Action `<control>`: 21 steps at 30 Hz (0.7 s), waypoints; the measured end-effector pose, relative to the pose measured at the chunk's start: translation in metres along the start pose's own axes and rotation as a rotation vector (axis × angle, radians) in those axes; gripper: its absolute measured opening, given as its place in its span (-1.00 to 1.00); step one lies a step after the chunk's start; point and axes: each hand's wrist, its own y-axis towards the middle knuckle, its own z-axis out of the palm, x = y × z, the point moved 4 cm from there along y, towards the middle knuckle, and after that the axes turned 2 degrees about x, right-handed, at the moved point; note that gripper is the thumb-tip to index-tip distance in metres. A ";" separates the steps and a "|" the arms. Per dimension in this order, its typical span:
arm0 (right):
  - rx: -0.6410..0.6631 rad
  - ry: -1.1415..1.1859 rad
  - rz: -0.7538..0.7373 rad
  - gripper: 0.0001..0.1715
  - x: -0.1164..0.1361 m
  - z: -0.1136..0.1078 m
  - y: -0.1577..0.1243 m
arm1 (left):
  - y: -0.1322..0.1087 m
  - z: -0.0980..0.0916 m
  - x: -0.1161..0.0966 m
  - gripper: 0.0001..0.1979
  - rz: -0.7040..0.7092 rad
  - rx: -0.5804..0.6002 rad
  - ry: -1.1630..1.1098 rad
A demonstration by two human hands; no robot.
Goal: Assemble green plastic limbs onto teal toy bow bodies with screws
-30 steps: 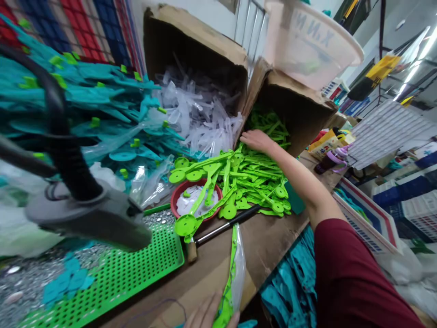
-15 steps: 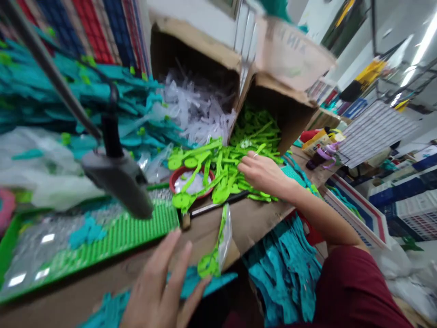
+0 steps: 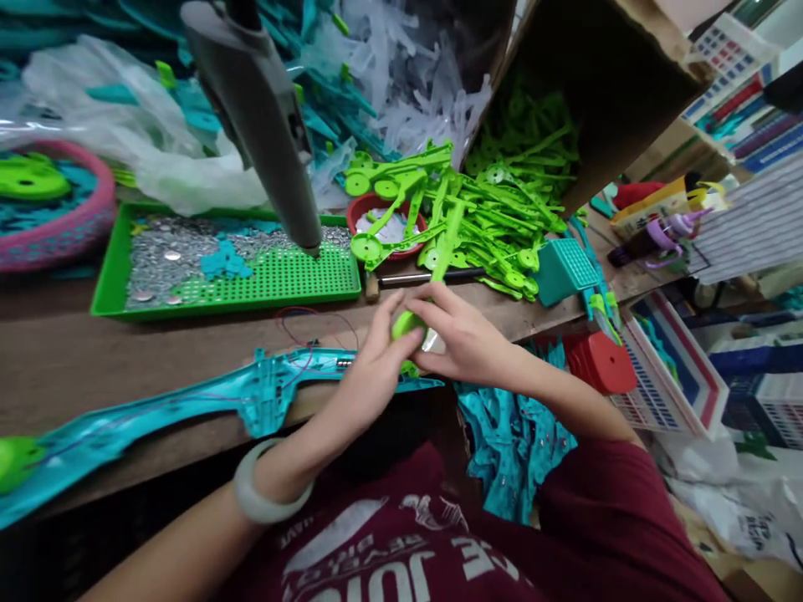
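Note:
My left hand (image 3: 376, 355) and my right hand (image 3: 461, 334) meet at the table's front edge, both closed on a lime-green plastic part (image 3: 447, 242). Its round end shows between my fingers and its long arm points up and away. A clear piece shows beside my right fingers. Below and left of my hands lies a long turquoise plastic shell (image 3: 267, 397) with thin wires on it. Behind my hands a heap of similar lime-green parts (image 3: 502, 221) spreads around a small red bowl (image 3: 417, 224).
A green tray (image 3: 269, 288) of small metal pieces sits left, below a hanging grey tool (image 3: 257, 117). Beyond are a pink basket (image 3: 94, 221) and a cardboard box (image 3: 633, 50). At right stand a teal basket (image 3: 565, 272) and red container (image 3: 600, 363).
My right hand has come back from the green heap to the table edge. My left hand, open before, has closed on the green part with it. The view has tilted down.

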 end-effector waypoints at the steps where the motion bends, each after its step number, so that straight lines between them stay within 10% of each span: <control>1: -0.014 0.027 0.021 -0.51 -0.005 0.003 -0.006 | -0.005 -0.003 0.005 -0.30 0.050 0.043 0.112; 8: 0.147 0.009 0.075 -0.55 -0.022 0.047 -0.028 | -0.032 -0.026 0.054 -0.12 0.474 0.063 0.951; 21: 0.157 -0.037 0.166 -0.54 -0.021 0.068 -0.023 | -0.031 -0.028 0.059 -0.38 0.553 0.032 0.953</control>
